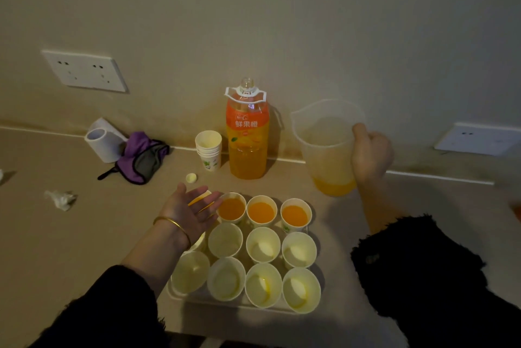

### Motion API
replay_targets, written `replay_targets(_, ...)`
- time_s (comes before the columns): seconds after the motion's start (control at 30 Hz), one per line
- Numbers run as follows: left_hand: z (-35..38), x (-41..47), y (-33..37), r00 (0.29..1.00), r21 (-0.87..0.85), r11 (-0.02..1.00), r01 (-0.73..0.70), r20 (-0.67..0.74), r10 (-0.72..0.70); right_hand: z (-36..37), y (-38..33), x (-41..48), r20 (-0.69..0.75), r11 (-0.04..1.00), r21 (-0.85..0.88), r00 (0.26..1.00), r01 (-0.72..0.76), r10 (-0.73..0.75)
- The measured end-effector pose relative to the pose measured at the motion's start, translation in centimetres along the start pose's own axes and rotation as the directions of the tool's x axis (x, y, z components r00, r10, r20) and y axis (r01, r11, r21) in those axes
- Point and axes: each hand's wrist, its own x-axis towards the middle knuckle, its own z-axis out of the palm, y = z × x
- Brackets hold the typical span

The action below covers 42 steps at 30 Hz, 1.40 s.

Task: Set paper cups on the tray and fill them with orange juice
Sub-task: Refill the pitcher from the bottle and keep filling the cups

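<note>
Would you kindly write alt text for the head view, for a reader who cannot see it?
A person's right hand holds a nearly empty pitcher upright beside a tray of paper cups, while the open left hand hovers over the tray's far-left corner. Three far-row cups hold orange juice; the nearer rows look unfilled. An uncapped juice bottle stands by the wall.

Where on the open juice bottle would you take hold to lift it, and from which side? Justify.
Probably round the labelled body of the juice bottle, kept upright since it stands uncapped. Come from the front-right: the wall is behind it and the stack of cups stands close on its left.
</note>
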Motion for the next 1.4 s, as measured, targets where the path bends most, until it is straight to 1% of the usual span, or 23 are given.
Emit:
replay_targets(0.1, -0.4, -0.3, 0.3, 1.0, 0.009, 1.0, -0.001, 0.014, 0.001, -1.8, -3.0, -0.6, 0.024, 0.997, 0.009, 0.996, 0.081, -0.081)
replay_targets(0.17, -0.8, -0.5, 0.6, 1.0, 0.011, 1.0, -0.003, 0.017, 0.002, -2.6, -4.8, -1.0, 0.055, 0.992, 0.058, 0.991, 0.116, -0.119)
replay_targets(0.27, -1.7, -0.8, 1.0, 1.0, 0.006, 1.0, -0.006, 0.025, 0.006, -3.1, -6.8, -2.0, 0.123, 0.984, 0.159, 0.987, 0.084, -0.104)
replay_targets(0.37, -2.8, -1.0, 1.3, 1.0, 0.0, 1.0, -0.017, 0.017, 0.017, -3.2, -7.9, -3.4, 0.239, 0.969, 0.23, 0.96, 0.091, -0.147)
replay_targets(0.47, -4.3, -1.2, 1.6, 1.0, -0.014, 0.999, -0.029, -0.009, 0.029, -2.6, -8.6, -4.8, 0.346, 0.964, 0.209, 0.909, 0.165, -0.231)
replay_targets(0.6, -5.5, -1.3, 1.7, 0.996, -0.024, 0.998, -0.059, -0.064, 0.058, -1.0, -9.2, -6.1, 0.431, 0.953, 0.192, 0.852, 0.235, -0.297)
replay_targets(0.73, -6.3, -1.3, 1.7, 0.992, -0.032, 0.996, -0.082, -0.102, 0.078, 0.5, -9.8, -6.9, 0.537, 0.93, 0.13, 0.764, 0.344, -0.358)
replay_targets(0.83, -6.9, -1.3, 1.6, 0.988, -0.039, 0.995, -0.096, -0.128, 0.091, 1.4, -10.1, -7.1, 0.579, 0.908, 0.116, 0.715, 0.403, -0.392)
replay_targets(1.03, -7.8, -1.0, 1.2, 0.983, -0.074, 0.991, -0.112, -0.155, 0.099, 2.7, -10.2, -7.1, 0.638, 0.87, 0.101, 0.64, 0.482, -0.428)
replay_targets(1.17, -8.0, -1.0, 0.8, 0.976, -0.069, 0.989, -0.134, -0.18, 0.119, 3.6, -10.3, -7.6, 0.697, 0.801, 0.11, 0.529, 0.589, -0.485)
replay_targets(1.3, -7.8, -1.3, 0.2, 0.966, -0.047, 0.987, -0.154, -0.217, 0.14, 4.6, -10.3, -7.9, 0.721, 0.732, 0.116, 0.451, 0.671, -0.527)
replay_targets(1.4, -7.6, -1.4, -0.2, 0.957, -0.049, 0.984, -0.171, -0.245, 0.154, 5.6, -10.2, -7.8, 0.751, 0.648, 0.068, 0.388, 0.759, -0.534)
